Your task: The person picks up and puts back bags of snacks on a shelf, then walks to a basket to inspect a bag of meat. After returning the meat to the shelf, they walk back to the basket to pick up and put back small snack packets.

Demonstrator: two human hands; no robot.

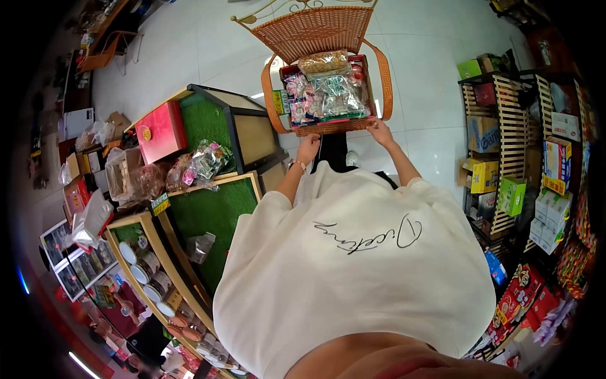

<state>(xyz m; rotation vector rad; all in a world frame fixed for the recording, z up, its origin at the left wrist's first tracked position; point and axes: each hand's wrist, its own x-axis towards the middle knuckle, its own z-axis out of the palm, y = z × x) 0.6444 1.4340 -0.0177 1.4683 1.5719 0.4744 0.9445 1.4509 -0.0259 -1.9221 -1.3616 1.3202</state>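
A brown wicker armchair (pixel 309 28) stands in front of me, its seat facing my body. On the seat rests a red box (pixel 361 63) filled with packaged goods: a long pack of brown snacks (pixel 323 63), a clear bag with green print (pixel 338 95) and pink-and-white wrapped packets (pixel 302 95). My left hand (pixel 308 148) is closed at the left of the seat's front edge. At the right end of that edge, my right hand (pixel 380 131) grips the chair near the base of the armrest. My fingertips are partly hidden.
To the left stands a green-lined display stand (pixel 211 208) with bagged goods, a red gift box (pixel 161 131) and lidded jars (pixel 140 273). Slatted wooden shelves (pixel 508 126) with cartons line the right side. Pale floor tiles (pixel 420 82) surround the chair.
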